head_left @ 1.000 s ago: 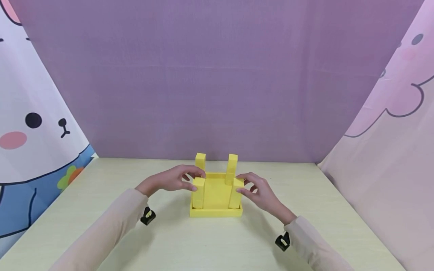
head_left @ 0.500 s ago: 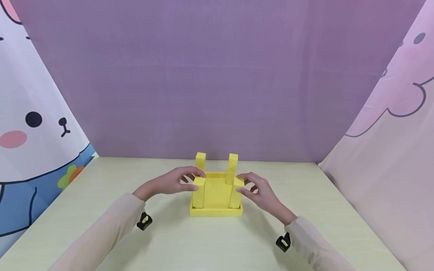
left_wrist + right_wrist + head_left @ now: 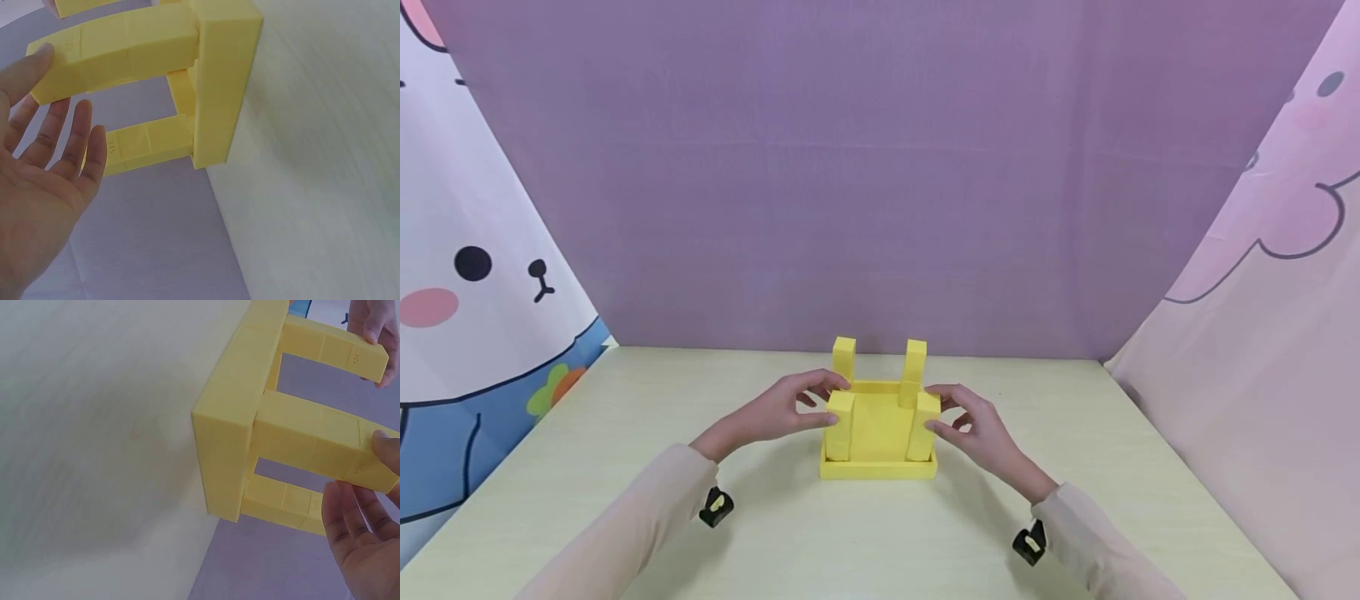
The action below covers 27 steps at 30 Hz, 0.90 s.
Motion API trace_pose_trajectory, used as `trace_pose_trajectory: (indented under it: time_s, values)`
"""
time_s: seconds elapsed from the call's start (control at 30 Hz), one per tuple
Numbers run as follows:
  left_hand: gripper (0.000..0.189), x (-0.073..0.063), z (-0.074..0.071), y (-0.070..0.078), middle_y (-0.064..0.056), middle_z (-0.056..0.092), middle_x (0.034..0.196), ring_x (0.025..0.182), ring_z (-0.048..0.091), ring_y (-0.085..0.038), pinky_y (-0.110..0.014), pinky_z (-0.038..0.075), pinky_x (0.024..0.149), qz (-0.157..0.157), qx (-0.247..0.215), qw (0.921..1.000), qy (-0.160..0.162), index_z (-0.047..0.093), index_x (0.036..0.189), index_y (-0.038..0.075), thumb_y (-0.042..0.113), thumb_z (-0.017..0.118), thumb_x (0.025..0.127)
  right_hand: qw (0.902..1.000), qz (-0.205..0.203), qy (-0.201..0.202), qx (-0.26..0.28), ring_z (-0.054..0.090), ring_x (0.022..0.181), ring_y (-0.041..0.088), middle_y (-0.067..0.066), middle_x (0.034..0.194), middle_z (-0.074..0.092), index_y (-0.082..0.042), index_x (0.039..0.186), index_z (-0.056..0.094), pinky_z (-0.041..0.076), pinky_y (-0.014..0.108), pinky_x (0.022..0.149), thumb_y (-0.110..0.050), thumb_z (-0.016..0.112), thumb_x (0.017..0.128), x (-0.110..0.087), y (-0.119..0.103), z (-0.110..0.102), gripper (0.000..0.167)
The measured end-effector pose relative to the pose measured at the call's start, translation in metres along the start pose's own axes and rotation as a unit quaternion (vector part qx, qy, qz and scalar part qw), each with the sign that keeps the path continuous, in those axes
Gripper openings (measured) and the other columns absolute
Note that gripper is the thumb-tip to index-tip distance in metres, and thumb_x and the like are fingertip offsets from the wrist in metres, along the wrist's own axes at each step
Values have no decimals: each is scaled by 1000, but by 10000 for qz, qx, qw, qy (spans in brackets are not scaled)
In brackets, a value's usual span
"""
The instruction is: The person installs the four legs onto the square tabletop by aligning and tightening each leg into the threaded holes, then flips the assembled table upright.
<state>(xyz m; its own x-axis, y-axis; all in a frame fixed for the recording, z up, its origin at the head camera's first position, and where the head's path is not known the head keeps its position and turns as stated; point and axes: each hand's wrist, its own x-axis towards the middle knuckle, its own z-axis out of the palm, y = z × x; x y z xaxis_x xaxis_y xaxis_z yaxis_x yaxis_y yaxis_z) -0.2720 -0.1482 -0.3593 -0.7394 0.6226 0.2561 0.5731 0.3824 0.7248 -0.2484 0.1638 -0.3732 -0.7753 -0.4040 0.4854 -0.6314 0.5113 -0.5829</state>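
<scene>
A shallow yellow tray-like base (image 3: 878,471) sits on the table with a tall square post at each corner. My left hand (image 3: 775,410) pinches the top of the near left post (image 3: 839,433), thumb on its near side and fingers behind. With thumb and fingers my right hand (image 3: 981,425) holds the top of the near right post (image 3: 923,433). The far left post (image 3: 843,357) and far right post (image 3: 913,367) stand upright behind. In the left wrist view the held post (image 3: 119,47) has seams along it; embossed numbers mark the held post (image 3: 325,440) in the right wrist view.
The pale table (image 3: 880,542) spreads around the base. A purple cloth (image 3: 850,183) hangs behind it, with printed cartoon curtains at the left (image 3: 490,208) and right (image 3: 1277,317). A black strap mount hangs under each wrist.
My left wrist and forearm have shifted slightly left and down, fingers still at the post. The right hand has barely moved; base and posts keep their place.
</scene>
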Motion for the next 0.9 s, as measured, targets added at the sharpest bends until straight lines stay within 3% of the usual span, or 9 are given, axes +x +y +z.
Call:
trace_pose_trajectory:
  time_s: [0.27, 0.53, 0.9]
  values:
    - [45, -5, 7, -3, 4, 57, 115, 100, 55, -16, -43, 49, 84, -27, 136, 9995, 291, 52, 122, 14, 27, 68, 82, 9994, 221, -100, 255, 61, 92, 31, 17, 110, 61, 3, 118, 54, 53, 27, 65, -2, 68, 79, -2, -31, -7, 41]
    - [41, -8, 12, -2, 4, 58, 116, 100, 56, -16, -36, 49, 81, -3, 227, 9985, 504, 53, 121, 20, 26, 67, 83, 9979, 307, -19, 564, 62, 91, 34, 19, 111, 61, 3, 115, 56, 54, 29, 64, 0, 67, 79, -1, -32, -7, 38]
    - [40, -8, 13, -3, 5, 58, 116, 99, 57, -15, -36, 49, 81, 23, 258, 9980, 572, 53, 121, 21, 29, 66, 84, 9959, 439, 103, 787, 61, 89, 35, 19, 110, 61, 3, 114, 57, 54, 28, 65, 0, 67, 79, -1, -30, -6, 37]
